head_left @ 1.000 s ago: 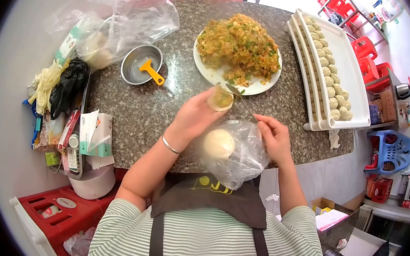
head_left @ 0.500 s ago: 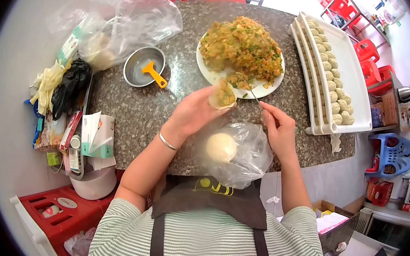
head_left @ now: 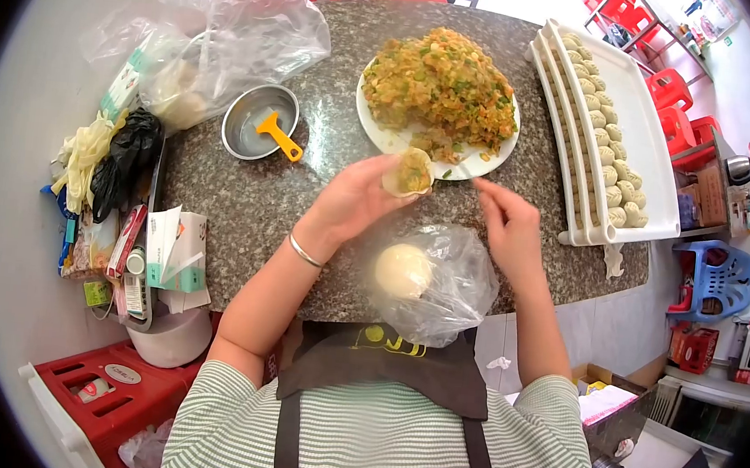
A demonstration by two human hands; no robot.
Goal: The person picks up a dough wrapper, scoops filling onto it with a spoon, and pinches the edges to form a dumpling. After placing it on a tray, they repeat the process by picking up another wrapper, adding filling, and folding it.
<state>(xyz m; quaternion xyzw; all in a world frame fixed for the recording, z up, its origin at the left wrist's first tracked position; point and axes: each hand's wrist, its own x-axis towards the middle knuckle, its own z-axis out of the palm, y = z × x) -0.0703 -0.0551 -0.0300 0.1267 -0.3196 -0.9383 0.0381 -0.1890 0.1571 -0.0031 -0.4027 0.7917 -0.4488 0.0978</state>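
A round dough wrapper with chopped filling on it rests in my left hand, its fingers curled under the edge. Just right of the wrapper, my right hand is closed in a pinch by the plate's front rim; a thin tool seems to be in it, hard to make out. The white plate bears a large heap of orange and green filling. Below the hands, a pale ball of dough lies partly in a clear plastic bag.
Stacked white trays at the right hold rows of pleated buns. A metal bowl with a yellow-handled scraper stands left of the plate. A large plastic bag lies at the back left, near tissue boxes.
The thin metal tool between my right hand and the filling no longer shows clearly. My right hand has shifted slightly, and the loose filling at the heap's front looks different.
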